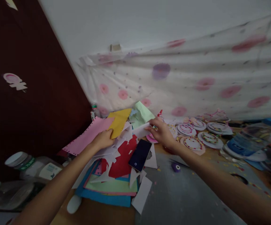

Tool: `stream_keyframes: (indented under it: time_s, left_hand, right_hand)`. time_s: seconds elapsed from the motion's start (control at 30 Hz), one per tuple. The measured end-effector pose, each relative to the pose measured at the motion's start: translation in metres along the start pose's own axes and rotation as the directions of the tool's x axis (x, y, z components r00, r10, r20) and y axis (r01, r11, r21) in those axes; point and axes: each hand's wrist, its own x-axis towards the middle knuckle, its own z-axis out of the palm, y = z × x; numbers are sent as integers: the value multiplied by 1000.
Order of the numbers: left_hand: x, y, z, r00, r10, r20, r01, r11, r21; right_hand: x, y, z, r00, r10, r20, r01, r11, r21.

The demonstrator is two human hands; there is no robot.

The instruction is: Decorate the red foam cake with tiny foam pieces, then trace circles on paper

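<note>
My left hand (104,139) rests on a heap of coloured paper, its fingers closed on the edge of a yellow sheet (119,120) that lies over a pink sheet (86,136). My right hand (161,132) reaches over the heap and pinches a white sheet of paper (141,129) by its edge. Under both hands lie red paper (123,156), white offcuts and a stack of green and blue sheets (107,190). A black phone (140,154) lies on the heap just below my right hand.
Several round decorated paper discs (193,143) lie to the right of the heap. A small purple object (176,167) sits on a grey mat (184,197). Plastic jars (29,165) stand at the left, clear containers (243,147) at the right. A spotted cloth (184,81) hangs behind.
</note>
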Motion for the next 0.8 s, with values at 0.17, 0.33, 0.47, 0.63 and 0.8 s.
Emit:
stream_keyframes:
  time_s: [0.17, 0.33, 0.47, 0.63, 0.8]
  left_hand:
    - [-1, 2, 3, 999, 32, -19, -31, 998, 50]
    - [-4, 11, 13, 999, 49, -23, -47, 996, 81]
    - [-6, 15, 23, 997, 53, -55, -46, 991, 122]
    - [-15, 22, 23, 994, 48, -98, -31, 986, 167]
    - [-75, 67, 40, 841, 367, -397, -387, 921, 30]
  right_hand:
    - [-103, 17, -31, 938, 1, 347, -103, 955, 277]
    - [-193, 45, -28, 843, 222, 490, -344, 923, 174]
    - [-240, 51, -38, 937, 274, 217, -286, 958, 27]
    - [-286, 48, -37, 956, -8, 292, 51, 988, -143]
    - [-318, 49, -13, 959, -77, 274, 153, 952, -267]
